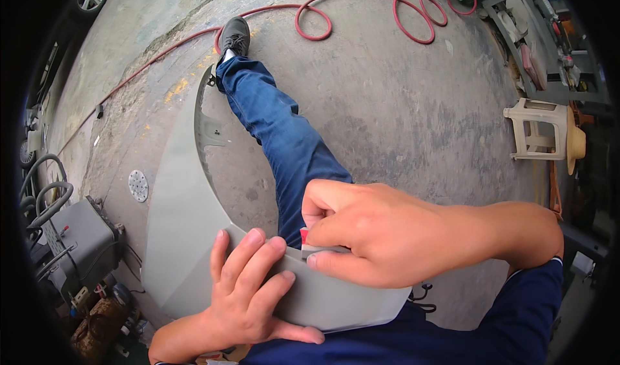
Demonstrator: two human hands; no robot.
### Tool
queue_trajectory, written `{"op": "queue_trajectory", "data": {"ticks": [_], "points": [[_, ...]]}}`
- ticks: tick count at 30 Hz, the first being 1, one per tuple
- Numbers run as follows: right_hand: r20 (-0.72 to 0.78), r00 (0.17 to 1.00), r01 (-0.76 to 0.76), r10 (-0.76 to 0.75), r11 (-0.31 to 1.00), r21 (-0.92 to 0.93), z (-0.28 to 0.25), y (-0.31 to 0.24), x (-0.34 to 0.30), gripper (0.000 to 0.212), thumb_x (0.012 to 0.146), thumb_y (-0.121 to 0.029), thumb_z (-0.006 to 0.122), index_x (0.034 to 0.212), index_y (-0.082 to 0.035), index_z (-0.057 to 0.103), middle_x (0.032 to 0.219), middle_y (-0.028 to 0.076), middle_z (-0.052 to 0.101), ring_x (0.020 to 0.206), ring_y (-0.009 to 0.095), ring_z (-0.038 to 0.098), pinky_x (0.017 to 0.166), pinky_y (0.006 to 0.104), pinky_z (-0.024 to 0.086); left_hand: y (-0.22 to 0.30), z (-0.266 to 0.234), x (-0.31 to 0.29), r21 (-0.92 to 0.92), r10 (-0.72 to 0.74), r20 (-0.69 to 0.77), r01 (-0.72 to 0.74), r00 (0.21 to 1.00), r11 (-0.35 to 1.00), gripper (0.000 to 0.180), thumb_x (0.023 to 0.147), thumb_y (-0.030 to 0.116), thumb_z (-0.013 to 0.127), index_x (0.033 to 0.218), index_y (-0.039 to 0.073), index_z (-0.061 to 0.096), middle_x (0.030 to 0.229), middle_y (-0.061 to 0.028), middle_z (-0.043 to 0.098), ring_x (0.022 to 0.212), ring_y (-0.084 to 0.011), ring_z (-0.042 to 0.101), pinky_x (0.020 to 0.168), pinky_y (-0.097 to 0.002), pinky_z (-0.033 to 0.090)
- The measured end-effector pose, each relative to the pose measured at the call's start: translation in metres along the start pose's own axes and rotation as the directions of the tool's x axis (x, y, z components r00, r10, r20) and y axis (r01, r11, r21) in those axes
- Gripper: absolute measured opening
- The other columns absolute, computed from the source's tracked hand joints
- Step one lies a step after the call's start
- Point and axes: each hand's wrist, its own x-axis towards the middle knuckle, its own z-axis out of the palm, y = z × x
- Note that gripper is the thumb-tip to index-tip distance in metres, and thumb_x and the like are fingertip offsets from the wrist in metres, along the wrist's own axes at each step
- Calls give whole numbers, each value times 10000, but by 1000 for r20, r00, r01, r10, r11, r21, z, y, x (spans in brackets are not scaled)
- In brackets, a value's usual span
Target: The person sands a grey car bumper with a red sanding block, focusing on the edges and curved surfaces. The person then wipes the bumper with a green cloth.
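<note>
A grey car fender panel (184,236) lies across my lap, its curved wheel-arch edge running up toward my shoe. My left hand (248,291) rests flat on the panel's near part, fingers spread and thumb pointing right. Just right of it, my right hand (368,236) pinches a small grey and red sanding block (307,251) between thumb and curled fingers. The block sits at the arch edge of the panel, touching it. Most of the block is hidden by my fingers.
My outstretched leg (271,120) in blue trousers lies beside the arch. A red hose (313,26) loops over the concrete floor. A perforated disc (138,185) lies left of the panel, near a grey machine (84,242). At right stand a beige stool (539,129) and a metal rack (542,36).
</note>
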Motion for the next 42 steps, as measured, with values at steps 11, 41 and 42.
{"op": "queue_trajectory", "data": {"ticks": [11, 41, 42], "points": [[-56, 998, 34, -39, 995, -89, 6, -2, 2, 165, 911, -147, 694, 861, 6, 655, 964, 137, 529, 782, 298, 611, 668, 395, 517, -6, -1, 8, 36, 3, -8, -2, 1000, 999, 928, 751, 876, 602, 1199, 66, 534, 1271, -164, 629, 1253, -385, 560, 1135, -755, 245], [73, 992, 108, -99, 986, -130, -7, -7, 4, 200, 856, -85, 686, 716, -8, 565, 898, 109, 524, 696, 239, 599, 520, 353, 503, -20, -34, 58, 41, 38, 223, -49, 974, 998, 842, 701, 793, 704, 994, 8, 625, 941, -116, 648, 851, -294, 611, 905, -510, 477], [47, 992, 120, -115, 985, -121, -5, -5, 7, 193, 857, -83, 686, 724, -7, 570, 901, 109, 524, 687, 243, 596, 525, 352, 505, -20, -34, 58, 42, 40, 217, -50, 975, 998, 837, 704, 790, 703, 992, 8, 624, 945, -117, 648, 851, -294, 610, 904, -508, 477]]}}
